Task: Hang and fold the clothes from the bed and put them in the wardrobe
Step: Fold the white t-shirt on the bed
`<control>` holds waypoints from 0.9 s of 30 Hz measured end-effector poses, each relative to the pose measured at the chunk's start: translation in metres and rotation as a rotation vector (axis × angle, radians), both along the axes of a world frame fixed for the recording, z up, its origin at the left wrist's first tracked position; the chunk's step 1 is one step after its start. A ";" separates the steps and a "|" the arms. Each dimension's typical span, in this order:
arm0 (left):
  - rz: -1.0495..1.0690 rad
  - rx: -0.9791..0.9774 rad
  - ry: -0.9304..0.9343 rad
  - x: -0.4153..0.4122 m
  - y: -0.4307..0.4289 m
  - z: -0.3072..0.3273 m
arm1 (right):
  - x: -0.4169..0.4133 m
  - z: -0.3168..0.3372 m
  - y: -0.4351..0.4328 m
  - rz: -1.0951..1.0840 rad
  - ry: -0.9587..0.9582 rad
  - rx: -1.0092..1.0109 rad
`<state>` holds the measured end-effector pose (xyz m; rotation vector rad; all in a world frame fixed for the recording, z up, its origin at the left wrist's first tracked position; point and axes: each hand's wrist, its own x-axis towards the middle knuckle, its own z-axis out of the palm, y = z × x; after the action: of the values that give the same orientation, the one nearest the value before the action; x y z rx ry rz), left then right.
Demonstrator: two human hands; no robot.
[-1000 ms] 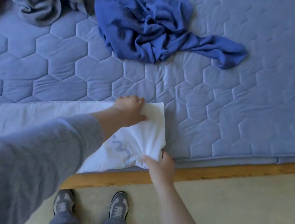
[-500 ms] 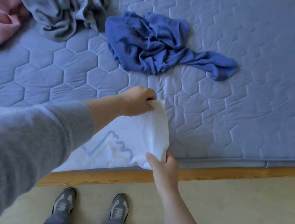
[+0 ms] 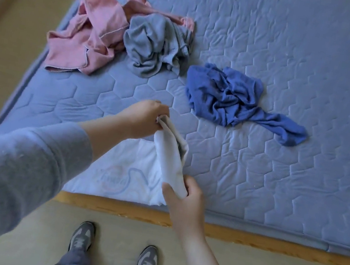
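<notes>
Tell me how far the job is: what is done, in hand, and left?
Done: nothing visibly; no folded pile or wardrobe is in view. In hand: the white shirt, mid-fold at the bed edge, gripped by the left hand and right hand. Left: the pink garment, grey garment and blue garment, crumpled on the mattress.
</notes>
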<state>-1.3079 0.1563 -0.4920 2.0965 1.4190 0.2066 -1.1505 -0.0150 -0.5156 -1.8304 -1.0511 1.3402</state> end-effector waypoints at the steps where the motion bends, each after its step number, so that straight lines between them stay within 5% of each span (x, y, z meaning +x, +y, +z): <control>1: 0.038 -0.004 -0.004 -0.015 0.000 -0.002 | -0.012 0.002 0.003 0.026 0.000 0.009; 12: 0.424 -0.237 -0.081 -0.164 -0.022 -0.064 | -0.146 -0.017 0.029 0.337 -0.166 0.134; 18: 0.682 -0.363 -0.221 -0.203 -0.009 -0.106 | -0.202 -0.054 0.035 0.459 -0.229 0.045; 21: 0.869 -0.609 -0.313 -0.218 -0.016 -0.131 | -0.224 -0.077 0.032 0.625 -0.281 -0.053; 24: 0.929 -0.803 -0.331 -0.230 -0.036 -0.151 | -0.236 -0.097 0.026 0.771 -0.266 -0.194; 27: 0.888 -0.822 -0.291 -0.231 -0.055 -0.165 | -0.236 -0.105 0.027 0.676 -0.342 -0.191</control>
<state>-1.5386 0.1018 -0.6567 0.6861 1.7515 0.2064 -1.3867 0.0118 -0.6211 -1.9728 -1.9037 1.5642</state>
